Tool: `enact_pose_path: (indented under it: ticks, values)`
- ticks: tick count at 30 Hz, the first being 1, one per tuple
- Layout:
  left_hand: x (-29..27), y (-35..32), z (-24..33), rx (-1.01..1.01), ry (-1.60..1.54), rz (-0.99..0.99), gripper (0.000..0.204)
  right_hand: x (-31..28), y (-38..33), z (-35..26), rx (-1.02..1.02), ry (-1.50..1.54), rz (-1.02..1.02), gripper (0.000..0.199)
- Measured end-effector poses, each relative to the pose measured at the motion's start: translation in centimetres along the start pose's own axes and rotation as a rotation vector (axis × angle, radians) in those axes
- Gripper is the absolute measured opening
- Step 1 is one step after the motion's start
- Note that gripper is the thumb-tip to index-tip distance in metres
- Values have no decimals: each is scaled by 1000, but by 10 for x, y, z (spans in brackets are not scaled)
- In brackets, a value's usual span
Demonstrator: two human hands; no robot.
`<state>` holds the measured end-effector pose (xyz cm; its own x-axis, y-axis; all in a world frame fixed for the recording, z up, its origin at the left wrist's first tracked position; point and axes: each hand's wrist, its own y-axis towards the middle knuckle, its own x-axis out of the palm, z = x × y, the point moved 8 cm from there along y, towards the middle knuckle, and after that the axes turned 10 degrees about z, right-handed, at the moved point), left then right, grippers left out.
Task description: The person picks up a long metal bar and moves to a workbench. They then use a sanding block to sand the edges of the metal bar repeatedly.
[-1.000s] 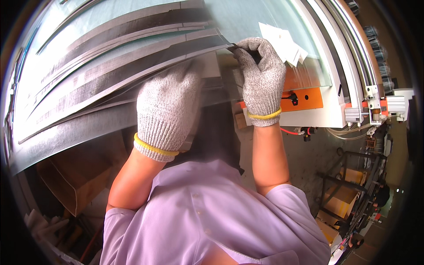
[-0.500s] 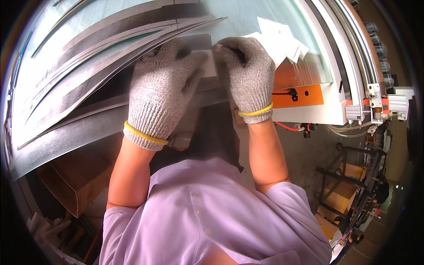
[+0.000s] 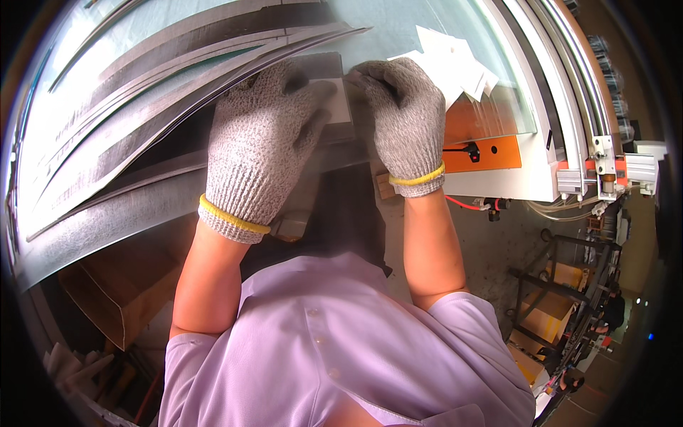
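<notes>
Both my hands wear grey knitted gloves with yellow cuffs. My left hand (image 3: 260,135) is closed on the left side of a flat grey-and-white piece (image 3: 341,103), with the thumb across it. Part of that piece is hidden behind the glove. Just right of its edge, and apart from it, my right hand (image 3: 407,107) has thumb and fingertips drawn together. Whatever these fingers hold, if anything, is too small to make out. Long thin sheets (image 3: 163,107), dark and pale, lie fanned out beside and over my left fingers.
White paper pieces (image 3: 455,64) lie on the glass-like tabletop (image 3: 384,25) beyond my right hand. An orange panel (image 3: 491,156) with a black cable sits at right, next to a metal rail frame (image 3: 601,153). Below left stands a cardboard box (image 3: 117,299); a dark rack (image 3: 555,285) holds cartons at right.
My right hand has shifted slightly to the right, widening the gap to the grey-and-white piece. The left hand stays almost in place.
</notes>
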<state>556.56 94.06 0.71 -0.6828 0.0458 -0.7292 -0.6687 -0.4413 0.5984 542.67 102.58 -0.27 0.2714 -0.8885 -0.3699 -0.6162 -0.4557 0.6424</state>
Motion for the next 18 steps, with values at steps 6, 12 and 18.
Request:
enact_pose_path:
  ticks: [6,12,18]
  values:
    - [-1,1,1,-9,-31,-10,29,-5,-7,-17,-34,-34,-19,8]
    - [-1,-1,1,-9,-30,-11,29,-5,-8,-9,-3,-54,37,9]
    - [-1,-1,1,-4,-24,3,27,-6,-8,-8,18,-44,43,8]
